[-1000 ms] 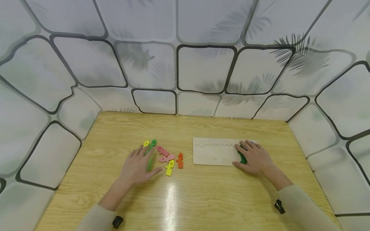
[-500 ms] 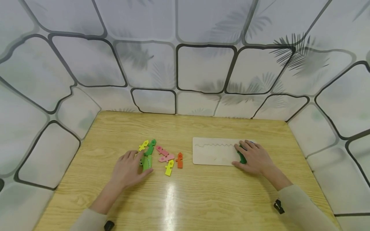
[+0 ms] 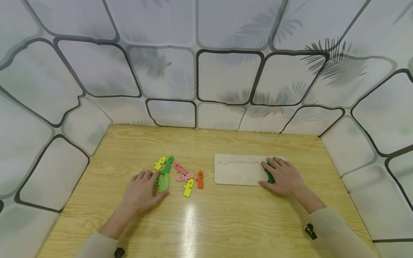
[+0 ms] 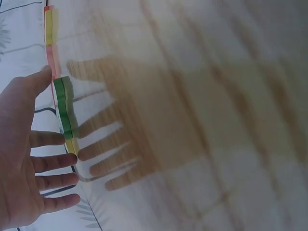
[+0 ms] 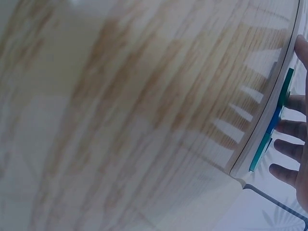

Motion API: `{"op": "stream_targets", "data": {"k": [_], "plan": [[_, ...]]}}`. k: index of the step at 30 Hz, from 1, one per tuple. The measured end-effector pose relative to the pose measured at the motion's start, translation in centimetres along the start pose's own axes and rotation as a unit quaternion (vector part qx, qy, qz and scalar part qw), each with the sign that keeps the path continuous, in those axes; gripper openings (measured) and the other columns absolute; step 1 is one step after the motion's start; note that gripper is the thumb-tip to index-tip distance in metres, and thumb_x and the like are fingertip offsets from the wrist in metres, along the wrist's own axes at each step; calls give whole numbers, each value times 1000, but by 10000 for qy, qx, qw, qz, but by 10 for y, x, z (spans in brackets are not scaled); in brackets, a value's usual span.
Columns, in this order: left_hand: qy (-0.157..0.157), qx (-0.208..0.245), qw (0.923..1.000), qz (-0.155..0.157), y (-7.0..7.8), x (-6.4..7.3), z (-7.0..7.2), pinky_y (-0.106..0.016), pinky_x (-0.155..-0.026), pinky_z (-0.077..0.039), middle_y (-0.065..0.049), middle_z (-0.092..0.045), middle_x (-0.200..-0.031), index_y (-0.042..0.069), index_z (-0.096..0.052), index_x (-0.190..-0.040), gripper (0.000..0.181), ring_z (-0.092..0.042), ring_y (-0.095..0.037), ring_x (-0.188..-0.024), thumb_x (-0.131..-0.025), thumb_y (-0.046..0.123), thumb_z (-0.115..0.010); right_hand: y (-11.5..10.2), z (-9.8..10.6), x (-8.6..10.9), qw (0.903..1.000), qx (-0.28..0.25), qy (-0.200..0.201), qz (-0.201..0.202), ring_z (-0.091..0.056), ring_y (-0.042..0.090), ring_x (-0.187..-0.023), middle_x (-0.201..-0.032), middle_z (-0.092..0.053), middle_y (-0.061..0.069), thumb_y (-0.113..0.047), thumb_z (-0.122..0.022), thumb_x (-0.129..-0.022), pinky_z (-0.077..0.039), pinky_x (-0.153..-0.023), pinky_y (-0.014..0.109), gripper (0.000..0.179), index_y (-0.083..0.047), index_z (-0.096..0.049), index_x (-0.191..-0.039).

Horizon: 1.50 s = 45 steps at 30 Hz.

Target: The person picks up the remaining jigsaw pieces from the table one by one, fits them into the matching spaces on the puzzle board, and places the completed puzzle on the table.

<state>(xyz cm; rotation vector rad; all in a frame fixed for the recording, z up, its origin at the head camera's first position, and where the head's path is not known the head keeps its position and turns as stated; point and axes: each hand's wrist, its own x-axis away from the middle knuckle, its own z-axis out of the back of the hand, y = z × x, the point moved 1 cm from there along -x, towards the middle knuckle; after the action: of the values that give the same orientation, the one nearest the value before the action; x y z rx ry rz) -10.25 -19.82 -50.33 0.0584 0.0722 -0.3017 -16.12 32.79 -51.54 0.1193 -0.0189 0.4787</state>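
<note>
Fingers point(image 4: 54, 162) of your left hand point(image 3: 141, 191) are spread and loose, holding nothing, just left of the light green piece point(image 3: 163, 182); whether a tip touches it you cannot tell. Above that lie a dark green piece point(image 3: 168, 165) and, to its left, a yellow piece point(image 3: 160, 163). Two pink pieces point(image 3: 185, 177) sit to the right, with a second yellow piece point(image 3: 189, 187) below them and an orange piece point(image 3: 200, 179) at the group's right end. Well apart from these, your right hand point(image 3: 284, 177) lies over the right end of the white board point(image 3: 238, 173), its fingers extended rather than clenched, partly covering a green puzzle part point(image 3: 270, 176) and a blue one point(image 5: 275, 120). A wavy line crosses the board, which rests flat on the wooden surface point(image 3: 226, 218).
</note>
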Motion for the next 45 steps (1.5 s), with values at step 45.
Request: {"op": "stream_targets", "data": {"k": [45], "plan": [[-113,-284,9983,-505,-4,9,-1,-58,-97,-57,-15,-65,-121,12,-66,-135,68,-63,-39,-121,-92,64,-69,-1,0,0,9999,102,58,35,-51,44,-145,-157,-54,19,-71,-57,-97,-48,-110,64,81,-15,-53,-156]]}}
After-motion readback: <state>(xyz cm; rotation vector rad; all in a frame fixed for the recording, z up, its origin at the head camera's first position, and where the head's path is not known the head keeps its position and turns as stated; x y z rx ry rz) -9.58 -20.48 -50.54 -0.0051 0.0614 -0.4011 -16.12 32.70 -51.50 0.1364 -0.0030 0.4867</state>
